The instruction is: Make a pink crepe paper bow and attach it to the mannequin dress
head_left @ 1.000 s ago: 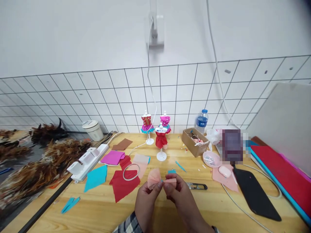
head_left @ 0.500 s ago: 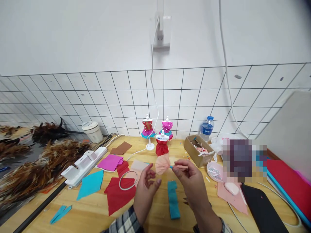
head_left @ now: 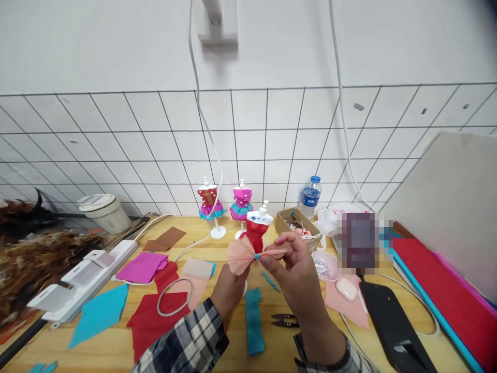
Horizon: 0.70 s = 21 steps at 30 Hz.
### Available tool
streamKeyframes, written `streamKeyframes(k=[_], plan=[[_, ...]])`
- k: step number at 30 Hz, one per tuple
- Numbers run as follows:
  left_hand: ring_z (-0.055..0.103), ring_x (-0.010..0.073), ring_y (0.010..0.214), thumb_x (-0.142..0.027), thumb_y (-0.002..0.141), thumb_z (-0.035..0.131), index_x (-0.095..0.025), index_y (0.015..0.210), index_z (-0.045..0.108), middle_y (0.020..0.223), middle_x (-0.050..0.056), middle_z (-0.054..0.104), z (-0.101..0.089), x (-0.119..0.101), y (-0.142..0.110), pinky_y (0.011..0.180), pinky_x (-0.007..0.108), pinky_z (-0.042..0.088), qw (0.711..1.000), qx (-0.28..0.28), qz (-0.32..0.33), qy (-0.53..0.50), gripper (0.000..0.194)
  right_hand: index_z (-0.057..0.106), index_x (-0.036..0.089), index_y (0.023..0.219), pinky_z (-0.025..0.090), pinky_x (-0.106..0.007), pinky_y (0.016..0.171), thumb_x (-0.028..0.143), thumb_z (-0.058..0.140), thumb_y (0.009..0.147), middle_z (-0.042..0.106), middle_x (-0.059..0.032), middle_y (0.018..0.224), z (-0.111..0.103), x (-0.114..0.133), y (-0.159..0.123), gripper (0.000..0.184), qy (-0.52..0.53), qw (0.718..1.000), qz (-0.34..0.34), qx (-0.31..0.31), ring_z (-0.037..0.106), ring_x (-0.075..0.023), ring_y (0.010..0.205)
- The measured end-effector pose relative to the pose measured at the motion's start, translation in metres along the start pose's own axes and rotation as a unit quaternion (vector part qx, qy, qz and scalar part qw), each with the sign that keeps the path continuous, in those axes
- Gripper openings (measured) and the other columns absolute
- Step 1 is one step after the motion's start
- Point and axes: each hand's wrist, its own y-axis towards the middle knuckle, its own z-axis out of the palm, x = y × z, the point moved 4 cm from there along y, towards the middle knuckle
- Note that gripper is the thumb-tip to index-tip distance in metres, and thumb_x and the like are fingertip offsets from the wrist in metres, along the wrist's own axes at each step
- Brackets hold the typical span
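A peach pleated paper bow [head_left: 239,255] with a turquoise band at its middle is pinched at its right side by my right hand [head_left: 295,272]. It overlaps the lower front of a small white mannequin [head_left: 259,218] in a red strapless dress [head_left: 255,235]. The mannequin leans slightly to the right. My left hand [head_left: 230,290] is closed low on its stand, behind the bow, and its fingertips are mostly hidden. Below the hands lie a teal paper strip [head_left: 254,321] and black thread snips [head_left: 285,320].
Two dressed mannequins [head_left: 209,199] stand at the back near a cardboard box [head_left: 285,221] and a water bottle [head_left: 310,197]. Left are coloured paper pieces [head_left: 101,313], a wire ring [head_left: 160,305] and a white power strip [head_left: 83,287]. A black phone [head_left: 388,324] lies right.
My left hand has gone from empty beside the bow to the red-dressed mannequin, which is now nearer and tilted. My right hand has brought the bow against it. The view has swung right.
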Motion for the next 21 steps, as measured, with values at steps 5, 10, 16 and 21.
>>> streamKeyframes(k=[5,10,16,21], plan=[[0.055,0.0159,0.061,-0.043,0.093,0.045,-0.018,0.074,0.061,0.064,0.002,0.061,0.004,-0.007,-0.037,0.056,0.026,0.042,0.997,0.071,0.017,0.017,0.035,0.042,0.024,0.089,0.046,-0.022,0.066,0.025,0.078,0.074,0.068,0.0062,0.071,-0.007,-0.002,0.001,0.039,0.052,0.996,-0.014,-0.065,0.062,-0.0108,0.066],[0.052,0.016,0.063,-0.04,0.094,0.042,-0.019,0.075,0.054,0.065,0.001,0.058,0.003,-0.017,-0.05,0.056,0.024,0.037,0.995,0.096,0.023,0.025,0.031,0.043,0.025,0.09,0.047,-0.021,0.063,0.025,0.078,0.073,0.067,0.0059,0.071,-0.008,0.003,-0.004,0.039,0.062,0.995,-0.017,-0.073,0.061,-0.0105,0.064],[0.05,0.0152,0.066,-0.038,0.095,0.039,-0.019,0.079,0.054,0.074,0.002,0.061,0.002,-0.017,-0.054,0.059,0.024,0.037,0.995,0.103,0.013,0.006,0.029,0.041,0.025,0.089,0.047,-0.023,0.063,0.026,0.076,0.075,0.067,0.0059,0.069,-0.005,0.001,-0.002,0.038,0.023,0.999,0.001,-0.034,0.06,-0.0116,0.063],[0.053,0.0155,0.068,-0.034,0.094,0.041,-0.02,0.075,0.049,0.074,0.001,0.062,-0.002,-0.021,-0.053,0.061,0.024,0.038,0.995,0.093,0.017,0.015,0.026,0.039,0.025,0.089,0.046,-0.024,0.063,0.024,0.074,0.076,0.068,0.0058,0.068,-0.006,-0.006,-0.001,0.037,-0.017,0.999,-0.002,-0.035,0.06,-0.0122,0.062]])
